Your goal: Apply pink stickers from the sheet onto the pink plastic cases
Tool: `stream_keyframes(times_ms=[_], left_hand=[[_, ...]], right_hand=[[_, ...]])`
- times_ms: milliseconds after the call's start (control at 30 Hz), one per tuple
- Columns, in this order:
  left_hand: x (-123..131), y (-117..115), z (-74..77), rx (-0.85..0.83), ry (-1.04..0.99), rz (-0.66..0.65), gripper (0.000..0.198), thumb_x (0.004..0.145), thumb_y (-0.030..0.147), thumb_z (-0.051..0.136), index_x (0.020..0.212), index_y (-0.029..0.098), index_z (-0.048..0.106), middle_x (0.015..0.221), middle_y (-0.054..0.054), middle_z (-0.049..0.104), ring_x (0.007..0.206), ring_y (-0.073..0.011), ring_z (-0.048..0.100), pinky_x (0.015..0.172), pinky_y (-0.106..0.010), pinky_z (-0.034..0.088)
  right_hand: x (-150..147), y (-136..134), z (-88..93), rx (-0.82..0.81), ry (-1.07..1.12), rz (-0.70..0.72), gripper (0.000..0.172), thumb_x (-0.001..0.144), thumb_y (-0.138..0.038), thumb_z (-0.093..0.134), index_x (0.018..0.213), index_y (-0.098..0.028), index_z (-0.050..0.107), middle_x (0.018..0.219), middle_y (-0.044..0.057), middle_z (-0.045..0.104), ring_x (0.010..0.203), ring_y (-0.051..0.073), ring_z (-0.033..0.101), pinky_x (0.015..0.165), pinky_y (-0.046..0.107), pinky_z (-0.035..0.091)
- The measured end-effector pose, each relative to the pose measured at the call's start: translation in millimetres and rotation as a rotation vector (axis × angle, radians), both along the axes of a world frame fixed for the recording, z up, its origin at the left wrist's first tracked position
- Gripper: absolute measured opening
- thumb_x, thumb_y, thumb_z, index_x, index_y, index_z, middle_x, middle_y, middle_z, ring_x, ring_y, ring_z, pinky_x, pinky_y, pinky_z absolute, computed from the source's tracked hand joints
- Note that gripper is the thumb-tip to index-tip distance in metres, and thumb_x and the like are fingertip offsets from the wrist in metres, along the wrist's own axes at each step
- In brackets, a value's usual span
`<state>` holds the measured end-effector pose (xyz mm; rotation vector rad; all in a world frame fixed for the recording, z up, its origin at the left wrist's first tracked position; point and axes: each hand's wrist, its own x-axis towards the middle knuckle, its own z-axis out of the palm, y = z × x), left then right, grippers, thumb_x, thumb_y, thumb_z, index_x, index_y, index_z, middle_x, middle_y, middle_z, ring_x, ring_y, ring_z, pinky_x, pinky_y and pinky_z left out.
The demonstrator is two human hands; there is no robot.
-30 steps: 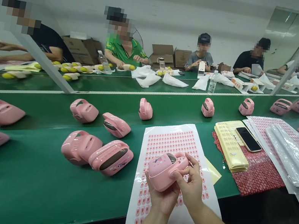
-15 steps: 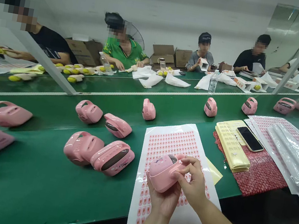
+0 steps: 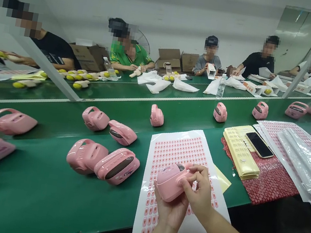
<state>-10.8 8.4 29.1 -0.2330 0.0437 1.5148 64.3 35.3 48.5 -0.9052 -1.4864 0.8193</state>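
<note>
The left hand (image 3: 171, 211) gripped the pink casing (image 3: 167, 182) from beneath, its long axis slanting up and rightward to the right hand (image 3: 201, 195), whose fingertips pinched that upper end above the sticker sheet (image 3: 178, 146).

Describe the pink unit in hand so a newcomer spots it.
Start at the green belt, then the white sticker sheet at its near edge. Over that sheet, the pink unit is the only one off the belt, cupped in the left hand, right hand on its handle.
</note>
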Motion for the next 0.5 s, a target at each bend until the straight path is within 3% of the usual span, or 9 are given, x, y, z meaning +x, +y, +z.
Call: stream_keyframes(times_ms=[200, 267, 400, 500], left_hand=[[-6.1, -3.7, -10.7, 0.113, 0.082, -0.089, 0.065, 0.073, 0.038, 0.054, 0.128, 0.012, 0.031, 0.106, -0.01, 0.06, 0.096, -0.011, 0.057, 0.08, -0.01, 0.044], [-7.7, -4.2, -11.8, 0.138, 0.079, -0.079, 0.062, 0.074, 0.037, 0.053, 0.128, 0.014, 0.033, 0.102, -0.008, 0.062, 0.093, -0.0095, 0.058, 0.079, -0.009, 0.044], [-6.1, -4.0, -10.2, 0.117, 0.141, -0.027, 0.047, 0.079, 0.039, 0.046, 0.121, 0.02, 0.042, 0.107, -0.006, 0.061, 0.105, -0.0154, 0.054, 0.089, -0.02, 0.043], [-2.7, -5.1, -10.0, 0.089, 0.117, -0.043, 0.046, 0.08, 0.041, 0.043, 0.119, 0.016, 0.045, 0.113, -0.009, 0.058, 0.109, -0.017, 0.051, 0.088, -0.02, 0.044]], right_hand=[[4.2, 3.5, -7.3, 0.465, -0.199, -0.011, 0.01, 0.078, -0.013, 0.053, 0.078, -0.022, 0.052, 0.098, 0.006, 0.048, 0.097, 0.02, 0.05, 0.083, 0.038, 0.045], [6.5, 4.7, -8.9, 0.512, -0.288, 0.004, 0.018, 0.077, -0.018, 0.056, 0.093, -0.024, 0.05, 0.102, 0.007, 0.047, 0.1, 0.022, 0.048, 0.086, 0.042, 0.043], [6.4, 4.1, -9.8, 0.207, -0.26, -0.039, 0.058, 0.072, -0.037, 0.06, 0.121, -0.022, 0.034, 0.115, 0.012, 0.042, 0.109, 0.028, 0.04, 0.091, 0.049, 0.037], [4.6, 3.5, -11.3, -0.043, -0.15, 0.047, 0.051, 0.075, -0.037, 0.054, 0.12, -0.022, 0.035, 0.117, 0.01, 0.041, 0.113, 0.026, 0.038, 0.094, 0.047, 0.036]])
